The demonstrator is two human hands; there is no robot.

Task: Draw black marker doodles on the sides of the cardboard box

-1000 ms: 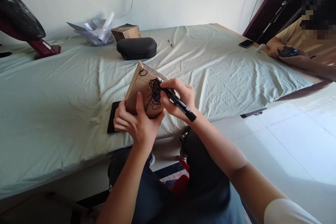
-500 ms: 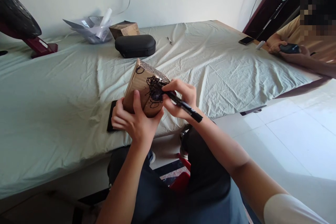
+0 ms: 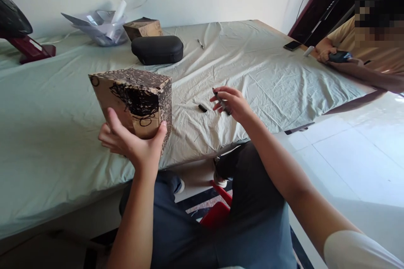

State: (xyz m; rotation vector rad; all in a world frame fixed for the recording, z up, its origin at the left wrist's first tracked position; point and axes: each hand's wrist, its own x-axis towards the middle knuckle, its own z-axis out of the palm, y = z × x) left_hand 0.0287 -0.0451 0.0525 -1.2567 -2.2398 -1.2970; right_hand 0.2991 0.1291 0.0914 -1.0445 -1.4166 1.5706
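Observation:
My left hand (image 3: 131,143) grips a brown cardboard box (image 3: 134,98) from below, thumb on its right edge, and holds it up over the near edge of the sheet-covered table (image 3: 63,105). The box is covered in black marker scribbles. My right hand (image 3: 230,103) hovers over the sheet to the right, its fingers curled loosely round a black marker (image 3: 221,101). A small black marker cap (image 3: 202,108) lies on the sheet just left of that hand.
At the back stand a black zip case (image 3: 157,49), a second cardboard box (image 3: 142,28), crumpled plastic with paper (image 3: 97,25) and a fan base (image 3: 30,48). A pen (image 3: 200,43) lies mid-table. Another person (image 3: 362,61) sits at the right holding a device, a phone (image 3: 292,45) nearby.
My right hand has pulled the marker off the box and moved right over the sheet. My left hand has turned the box and swung it left, showing its scribbled top and side.

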